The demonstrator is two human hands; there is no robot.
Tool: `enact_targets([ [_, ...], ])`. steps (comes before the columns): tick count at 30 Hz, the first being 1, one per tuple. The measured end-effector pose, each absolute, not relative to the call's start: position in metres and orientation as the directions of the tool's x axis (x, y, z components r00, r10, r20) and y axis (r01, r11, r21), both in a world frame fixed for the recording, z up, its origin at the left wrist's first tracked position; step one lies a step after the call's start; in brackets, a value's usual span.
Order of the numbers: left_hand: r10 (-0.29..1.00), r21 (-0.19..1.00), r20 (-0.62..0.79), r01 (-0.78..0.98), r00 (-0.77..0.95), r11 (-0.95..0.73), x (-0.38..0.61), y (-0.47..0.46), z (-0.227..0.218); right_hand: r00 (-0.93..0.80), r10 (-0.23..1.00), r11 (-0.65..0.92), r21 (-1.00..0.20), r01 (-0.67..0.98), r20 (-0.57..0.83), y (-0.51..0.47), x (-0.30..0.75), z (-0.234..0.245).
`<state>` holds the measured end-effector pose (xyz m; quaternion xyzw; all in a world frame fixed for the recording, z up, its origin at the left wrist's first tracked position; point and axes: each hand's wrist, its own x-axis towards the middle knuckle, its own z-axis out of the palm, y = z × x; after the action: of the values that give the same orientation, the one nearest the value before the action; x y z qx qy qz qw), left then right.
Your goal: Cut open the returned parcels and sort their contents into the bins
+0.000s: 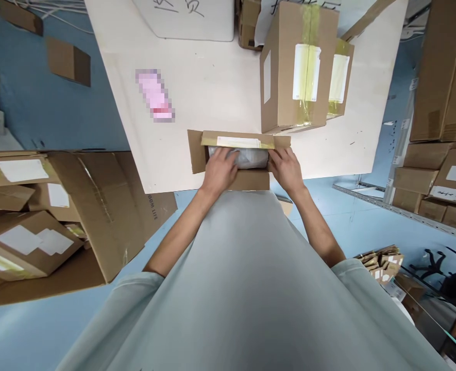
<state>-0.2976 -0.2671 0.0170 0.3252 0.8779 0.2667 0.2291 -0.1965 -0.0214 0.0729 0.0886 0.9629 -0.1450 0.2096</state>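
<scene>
A small cardboard box (250, 181) stands with its flaps raised at the table's near edge, right in front of my body. Inside it lies a grey plastic-wrapped package (251, 158). My left hand (220, 170) reaches over the box's left side, its fingers spread on the package and their tips partly hidden. At the box's right edge, my right hand (286, 167) has its fingers closed around the side wall and flap. A white label (238, 142) shows on the far flap.
Two taped cartons (285, 67) stand behind on the white table (197, 93). A pixelated pink item (155, 95) lies to the left, below a white panel (197, 18) with handwriting. A large open carton (107, 206) holds several boxes at left. Stacked boxes (444, 170) fill the right.
</scene>
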Motion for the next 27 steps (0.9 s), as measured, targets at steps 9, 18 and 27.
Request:
enact_targets([
  [9, 0.755, 0.467, -0.426, 0.593, -0.498, 0.656, -0.304, -0.192, 0.000, -0.888, 0.038, 0.890, -0.389, 0.238, -0.458, -0.018, -0.209, 0.048],
  [18, 0.624, 0.283, -0.584, 0.590, -0.520, 0.756, -0.317, -0.180, 0.009, -0.892, 0.006, 0.868, -0.440, 0.229, -0.453, -0.015, -0.216, 0.040],
  [27, 0.562, 0.376, -0.504, 0.419, -0.656, 0.827, -0.343, -0.233, 0.059, -0.933, 0.010, 0.753, -0.611, 0.243, -0.359, -0.006, -0.207, 0.026],
])
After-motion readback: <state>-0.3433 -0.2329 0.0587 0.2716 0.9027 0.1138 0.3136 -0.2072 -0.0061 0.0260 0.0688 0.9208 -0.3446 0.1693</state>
